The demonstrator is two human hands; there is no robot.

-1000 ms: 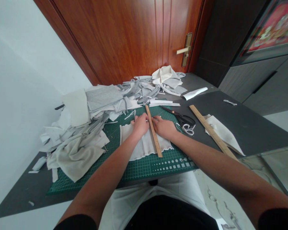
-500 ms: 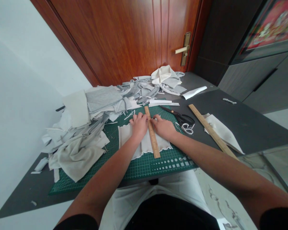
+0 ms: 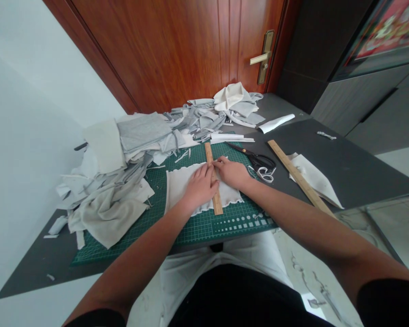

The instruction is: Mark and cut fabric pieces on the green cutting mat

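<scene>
A cream piece of fabric [image 3: 179, 179] with wavy edges lies on a green cutting mat [image 3: 197, 227]. Across it, running away from me, lies a wooden ruler [image 3: 217, 204]. My left hand [image 3: 202, 184] rests flat on the ruler and the fabric, fingers stretched out and thumb toward the ruler's right edge. At the ruler's right side, my right hand [image 3: 232, 173] has its fingers bent together close to the left fingertips. Whatever those fingers may hold is too small to make out.
Black-handled scissors [image 3: 259, 160] and small white-handled scissors [image 3: 266, 175] lie right of the mat. Farther right, a second wooden ruler [image 3: 298, 177] overlaps a cream cloth [image 3: 318, 181]. Heaped grey and white fabric scraps [image 3: 143, 134] fill the left and back of the table.
My left hand has come down and flattened over the ruler; before, its fingers were bunched at the ruler's left edge. The right hand stays near the same spot. The whole view has shifted slightly.
</scene>
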